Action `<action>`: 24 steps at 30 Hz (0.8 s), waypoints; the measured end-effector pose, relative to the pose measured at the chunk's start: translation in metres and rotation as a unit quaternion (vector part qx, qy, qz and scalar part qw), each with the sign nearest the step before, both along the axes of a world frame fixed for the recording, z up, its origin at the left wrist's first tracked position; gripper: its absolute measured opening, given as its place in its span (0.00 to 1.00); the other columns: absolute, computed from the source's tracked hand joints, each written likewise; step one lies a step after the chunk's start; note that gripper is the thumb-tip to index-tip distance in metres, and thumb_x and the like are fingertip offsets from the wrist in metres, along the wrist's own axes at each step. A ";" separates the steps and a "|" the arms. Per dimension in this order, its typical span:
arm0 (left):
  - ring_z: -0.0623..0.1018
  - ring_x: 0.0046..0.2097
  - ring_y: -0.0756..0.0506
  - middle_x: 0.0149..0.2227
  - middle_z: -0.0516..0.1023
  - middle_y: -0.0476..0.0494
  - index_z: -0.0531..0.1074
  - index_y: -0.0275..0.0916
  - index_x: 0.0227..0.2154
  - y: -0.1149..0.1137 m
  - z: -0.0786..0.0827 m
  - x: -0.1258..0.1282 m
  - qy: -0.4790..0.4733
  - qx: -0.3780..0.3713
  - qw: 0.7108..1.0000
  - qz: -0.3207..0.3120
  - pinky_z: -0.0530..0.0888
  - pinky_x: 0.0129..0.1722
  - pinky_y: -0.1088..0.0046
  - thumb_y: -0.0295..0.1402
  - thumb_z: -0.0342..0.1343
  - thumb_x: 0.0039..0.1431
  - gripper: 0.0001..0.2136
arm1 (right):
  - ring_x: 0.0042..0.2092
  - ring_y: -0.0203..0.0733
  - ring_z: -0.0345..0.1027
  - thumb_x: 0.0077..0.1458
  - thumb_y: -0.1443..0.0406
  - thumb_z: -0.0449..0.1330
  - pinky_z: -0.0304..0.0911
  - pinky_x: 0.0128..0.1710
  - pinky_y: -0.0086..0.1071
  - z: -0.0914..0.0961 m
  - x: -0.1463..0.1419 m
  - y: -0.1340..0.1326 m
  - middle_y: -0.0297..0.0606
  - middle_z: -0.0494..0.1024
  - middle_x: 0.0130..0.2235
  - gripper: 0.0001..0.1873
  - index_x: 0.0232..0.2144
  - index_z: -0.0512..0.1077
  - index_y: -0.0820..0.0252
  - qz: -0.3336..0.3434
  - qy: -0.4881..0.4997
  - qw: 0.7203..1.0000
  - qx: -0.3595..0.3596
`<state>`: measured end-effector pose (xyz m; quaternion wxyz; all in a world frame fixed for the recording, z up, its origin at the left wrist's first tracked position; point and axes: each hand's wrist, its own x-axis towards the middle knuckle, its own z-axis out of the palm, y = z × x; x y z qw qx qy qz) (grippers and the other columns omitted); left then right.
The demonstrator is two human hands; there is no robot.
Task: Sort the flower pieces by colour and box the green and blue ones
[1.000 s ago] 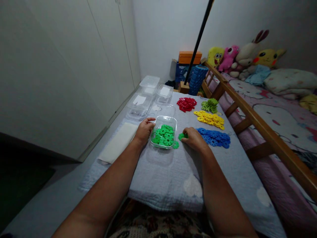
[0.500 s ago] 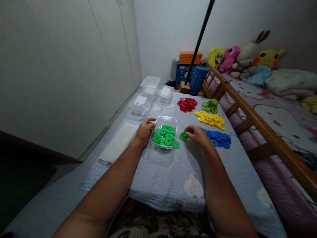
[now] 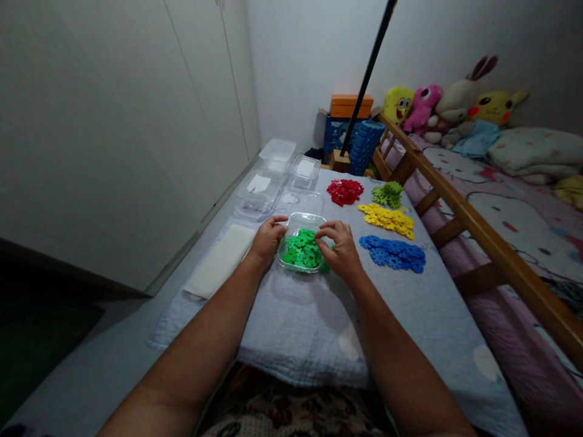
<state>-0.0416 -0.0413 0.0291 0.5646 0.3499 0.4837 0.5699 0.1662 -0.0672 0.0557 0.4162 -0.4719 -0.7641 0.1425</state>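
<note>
A clear plastic container point(image 3: 302, 269) stands before me, with a heap of green notched plastic discs point(image 3: 301, 247) inside. My left hand point(image 3: 268, 240) grips its left rim, thumb and fingers at the edge. Over the right rim, my right hand point(image 3: 337, 246) is closed in a pinch, its fingertips at a green disc above the heap; most of that disc is hidden. Loose green discs point(image 3: 326, 267) lie on the cloth just right of the container, partly covered by this hand.
Blue discs point(image 3: 394, 254), yellow discs point(image 3: 389, 220), red discs point(image 3: 345, 192) and light green pieces point(image 3: 387, 194) lie in piles to the right. Clear containers point(image 3: 259, 191) stand at the back left. A folded cream cloth point(image 3: 221, 261) lies left; a wooden bed rail point(image 3: 473, 218) borders the right.
My right hand has moved left from the loose green discs to the container's right rim, uncovering the blue pile. My left hand has stayed on the container.
</note>
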 end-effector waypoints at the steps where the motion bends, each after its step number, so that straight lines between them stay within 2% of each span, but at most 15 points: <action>1: 0.64 0.22 0.52 0.20 0.67 0.57 0.74 0.39 0.41 0.000 0.000 0.000 -0.002 -0.001 1.000 -0.003 0.57 0.23 0.77 0.33 0.65 0.39 0.21 | 0.54 0.52 0.67 0.57 0.68 0.63 0.60 0.59 0.49 -0.002 -0.002 -0.001 0.41 0.78 0.48 0.06 0.34 0.80 0.52 -0.003 -0.016 1.000 -0.006; 6: 0.64 0.21 0.52 0.20 0.66 0.58 0.74 0.38 0.42 0.001 -0.001 0.000 -0.008 0.004 1.000 -0.008 0.57 0.22 0.76 0.33 0.64 0.40 0.21 | 0.59 0.53 0.63 0.58 0.67 0.64 0.57 0.62 0.52 -0.007 -0.008 -0.004 0.41 0.77 0.53 0.06 0.34 0.81 0.51 0.007 -0.060 0.998 -0.030; 15: 0.66 0.22 0.51 0.20 0.68 0.58 0.73 0.39 0.43 0.001 -0.002 0.000 -0.016 -0.001 1.000 -0.010 0.58 0.22 0.77 0.32 0.65 0.39 0.23 | 0.62 0.54 0.61 0.59 0.66 0.63 0.56 0.63 0.52 -0.007 -0.001 -0.005 0.42 0.75 0.57 0.07 0.36 0.82 0.51 0.028 -0.067 0.996 -0.048; 20: 0.65 0.21 0.52 0.20 0.67 0.58 0.74 0.38 0.42 0.000 -0.001 0.000 -0.006 -0.002 1.000 -0.003 0.57 0.22 0.77 0.32 0.64 0.39 0.22 | 0.59 0.53 0.64 0.60 0.66 0.61 0.58 0.63 0.49 -0.006 0.012 0.004 0.44 0.76 0.55 0.09 0.40 0.81 0.53 -0.027 -0.034 0.999 -0.023; 24: 0.64 0.22 0.52 0.20 0.67 0.57 0.74 0.39 0.41 -0.001 0.001 0.000 0.004 0.003 1.000 0.002 0.57 0.22 0.77 0.32 0.63 0.40 0.21 | 0.58 0.54 0.66 0.57 0.69 0.58 0.58 0.62 0.46 -0.012 0.026 0.013 0.46 0.76 0.52 0.15 0.44 0.80 0.56 -0.089 -0.086 0.991 -0.051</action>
